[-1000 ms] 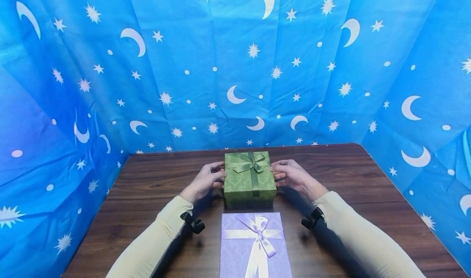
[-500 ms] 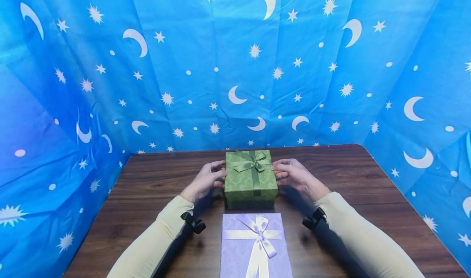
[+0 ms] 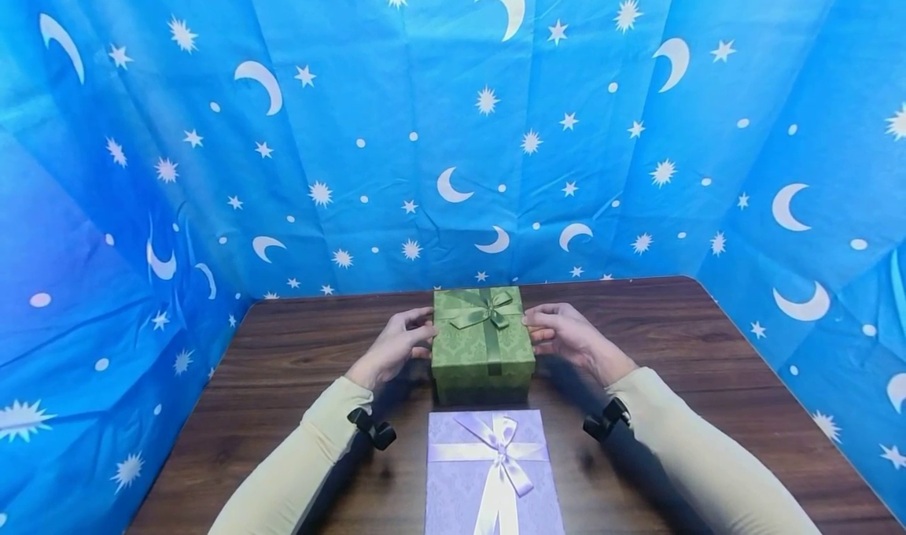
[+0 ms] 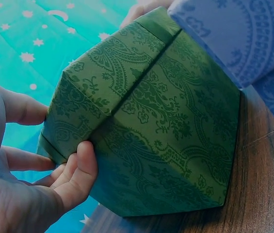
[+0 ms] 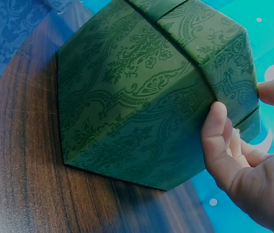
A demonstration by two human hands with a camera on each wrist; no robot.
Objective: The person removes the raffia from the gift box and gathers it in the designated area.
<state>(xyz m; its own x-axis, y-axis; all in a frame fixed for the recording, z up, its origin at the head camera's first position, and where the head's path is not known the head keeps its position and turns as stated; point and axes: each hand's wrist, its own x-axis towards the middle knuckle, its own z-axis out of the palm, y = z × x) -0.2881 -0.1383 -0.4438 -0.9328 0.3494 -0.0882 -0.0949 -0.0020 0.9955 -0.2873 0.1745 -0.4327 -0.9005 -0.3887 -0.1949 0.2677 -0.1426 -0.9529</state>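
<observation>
A green patterned gift box (image 3: 481, 389) stands on the table, its lid (image 3: 456, 350) tied with a green ribbon and bow. My left hand (image 3: 392, 348) grips the lid's left side; the left wrist view shows a fingertip right at the lid's lower edge. On the opposite side my right hand (image 3: 576, 346) holds the lid the same way, thumb and curled fingers against its wall. Below the lid, the box's side wall (image 4: 166, 145) shows in both wrist views. Nearer me lies a lilac gift box (image 3: 453, 484) with a pale ribbon bow, partly cut off by the frame.
The dark wood-grain table (image 3: 283, 338) extends on both sides of the boxes. A blue cloth (image 3: 396, 86) with white moons and stars hangs behind the table and along both sides.
The green lid has risen very slightly between my hands over the last second. Both hands keep their hold on its sides. The lilac box stays in place.
</observation>
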